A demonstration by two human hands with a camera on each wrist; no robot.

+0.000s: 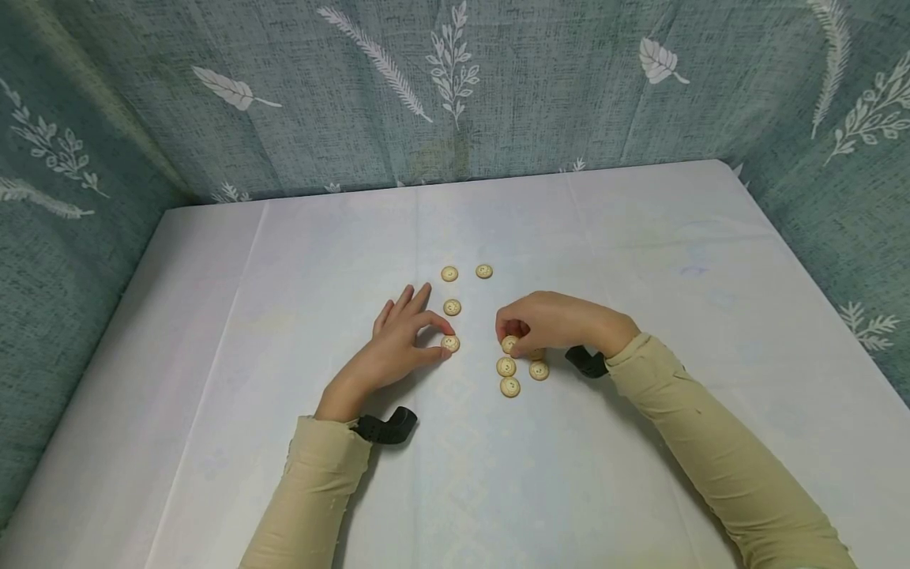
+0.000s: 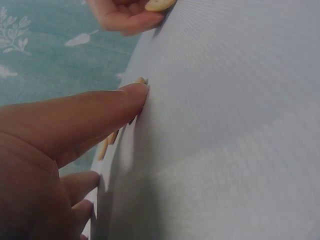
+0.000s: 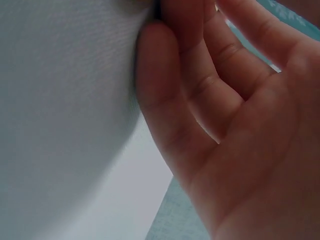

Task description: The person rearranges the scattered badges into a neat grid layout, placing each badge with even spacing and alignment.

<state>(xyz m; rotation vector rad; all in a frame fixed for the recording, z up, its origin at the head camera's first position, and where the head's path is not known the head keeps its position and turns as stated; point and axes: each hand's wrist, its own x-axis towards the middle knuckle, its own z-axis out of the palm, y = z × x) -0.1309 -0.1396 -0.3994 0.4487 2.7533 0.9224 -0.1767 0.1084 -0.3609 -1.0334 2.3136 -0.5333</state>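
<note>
In the head view my left hand (image 1: 394, 348) pinches a round, tan wooden button (image 1: 450, 344) between thumb and index finger, its other fingers spread. The left wrist view shows only the edge of that button (image 2: 140, 80) past the thumb. To the right, my right hand (image 1: 558, 322) holds another wooden button (image 1: 509, 344) between thumb and fingers, low over the cloth. That button also appears in the left wrist view (image 2: 159, 5). In the right wrist view the curled fingers (image 3: 160, 65) hide what they grip.
Beyond the left hand lie three more buttons, one nearer (image 1: 452, 307) and two farther, left (image 1: 449, 273) and right (image 1: 484, 271). Below the right hand sit several others, the nearest (image 1: 509, 386) among them. A white cloth covers the table (image 1: 640, 474); a green leaf-patterned curtain (image 1: 540, 87) hangs behind.
</note>
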